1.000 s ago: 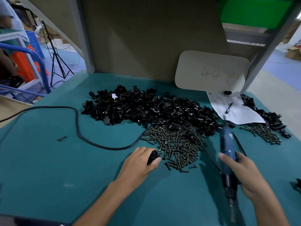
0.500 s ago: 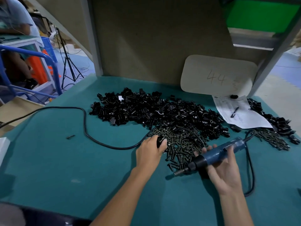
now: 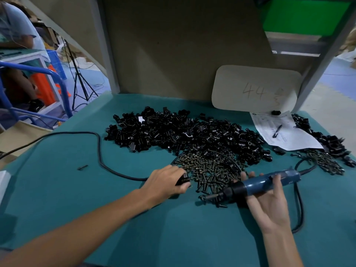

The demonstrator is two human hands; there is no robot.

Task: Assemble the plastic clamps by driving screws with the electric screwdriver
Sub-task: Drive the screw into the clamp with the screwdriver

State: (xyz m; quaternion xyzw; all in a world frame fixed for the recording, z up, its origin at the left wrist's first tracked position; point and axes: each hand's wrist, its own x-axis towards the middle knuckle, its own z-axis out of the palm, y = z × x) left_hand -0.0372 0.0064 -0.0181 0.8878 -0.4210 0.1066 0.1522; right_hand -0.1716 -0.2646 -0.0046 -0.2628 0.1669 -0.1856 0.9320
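Note:
My right hand [image 3: 269, 203] holds the blue electric screwdriver [image 3: 267, 182] lying level, palm up, its black nose and bit [image 3: 212, 196] pointing left with a screw at the tip. My left hand [image 3: 165, 182] rests on the green table [image 3: 134, 228] and grips a black plastic clamp [image 3: 183, 180] at the left edge of the heap of dark screws [image 3: 210, 168]. Behind the screws spreads a big pile of black clamp parts [image 3: 183, 132].
The screwdriver's black cable [image 3: 100, 151] loops across the left of the table and another loop [image 3: 300, 209] lies right of my hand. A paper sheet with a pen [image 3: 277, 131], a beige card marked 44 [image 3: 256, 89], more clamps and screws [image 3: 325, 160] sit at right. A loose screw [image 3: 82, 167] lies left.
My right hand has swung the screwdriver from pointing toward me to lying level, bit to the left at the screw heap. My left hand with the clamp moved up to the screws.

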